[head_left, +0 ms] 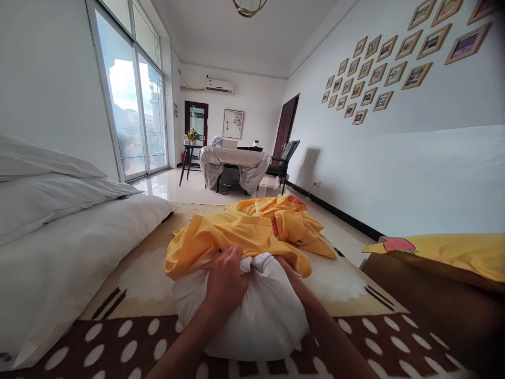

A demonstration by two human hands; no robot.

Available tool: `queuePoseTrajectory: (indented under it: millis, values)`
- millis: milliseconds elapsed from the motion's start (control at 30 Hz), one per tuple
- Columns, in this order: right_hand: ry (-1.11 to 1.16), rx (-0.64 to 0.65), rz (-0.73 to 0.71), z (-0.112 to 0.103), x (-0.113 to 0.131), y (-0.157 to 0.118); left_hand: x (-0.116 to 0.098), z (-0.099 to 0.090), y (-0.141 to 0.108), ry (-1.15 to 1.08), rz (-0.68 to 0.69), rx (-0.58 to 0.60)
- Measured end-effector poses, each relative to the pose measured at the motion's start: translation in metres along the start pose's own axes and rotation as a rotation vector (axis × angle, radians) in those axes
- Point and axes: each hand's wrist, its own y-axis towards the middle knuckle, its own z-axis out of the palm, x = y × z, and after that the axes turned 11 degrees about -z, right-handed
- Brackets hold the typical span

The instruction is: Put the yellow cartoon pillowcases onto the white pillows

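A white pillow [260, 321] lies bunched up in front of me on the rug, its far end gathered at the mouth of a yellow pillowcase [232, 229]. My left hand [228, 276] is closed on the pillow's gathered cloth, right at the pillowcase's edge. On the other side, my right hand [287, 268] reaches along the pillow and under the yellow cloth, so its fingers are hidden. Just beyond lies more crumpled yellow fabric [302, 226] with red patches.
White pillows [94, 231] are stacked at the left. A yellow pillow [453, 255] with a pink fruit print rests on a brown surface at the right. Beneath the work is a beige and brown spotted rug [130, 352]. A covered table [232, 155] and a black chair [286, 160] stand farther back.
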Motion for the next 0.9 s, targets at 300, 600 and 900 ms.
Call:
queuePoseTrajectory:
  millis: [300, 600, 900]
  values:
    - [-0.638, -0.056, -0.33, -0.005, 0.041, -0.06, -0.001, -0.006, 0.001, -0.063, -0.05, -0.062]
    - [-0.822, 0.318, -0.437, 0.049, 0.058, -0.011, 0.014, -0.011, 0.012, -0.355, -0.166, -0.371]
    - [-0.934, 0.274, -0.224, 0.052, 0.042, 0.029, 0.003, -0.003, -0.002, -0.181, 0.093, -0.423]
